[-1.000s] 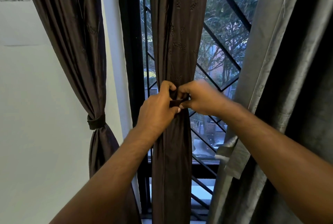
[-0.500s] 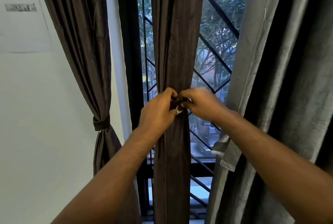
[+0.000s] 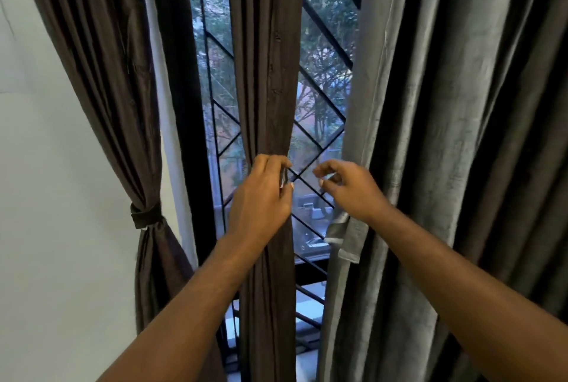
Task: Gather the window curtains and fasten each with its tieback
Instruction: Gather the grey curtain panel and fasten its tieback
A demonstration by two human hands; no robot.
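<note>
Behind our hands we see a window (image 3: 319,135) with black bars and green trees outside. A big grey curtain (image 3: 461,135) hangs to the right of our right hand (image 3: 350,188). Our left hand (image 3: 261,197) curls its fingers round the middle brown curtain (image 3: 267,74) and squeezes it into a thin bunch. Well off to the left of that hand, a tieback (image 3: 144,215) hugs the left brown curtain (image 3: 101,58) tight. A grey strap (image 3: 344,237) dangles just under our right hand. That hand hangs near the left one, fingers softly bent, holding nothing. Something tiny shows at our left fingertips; we cannot tell what.
</note>
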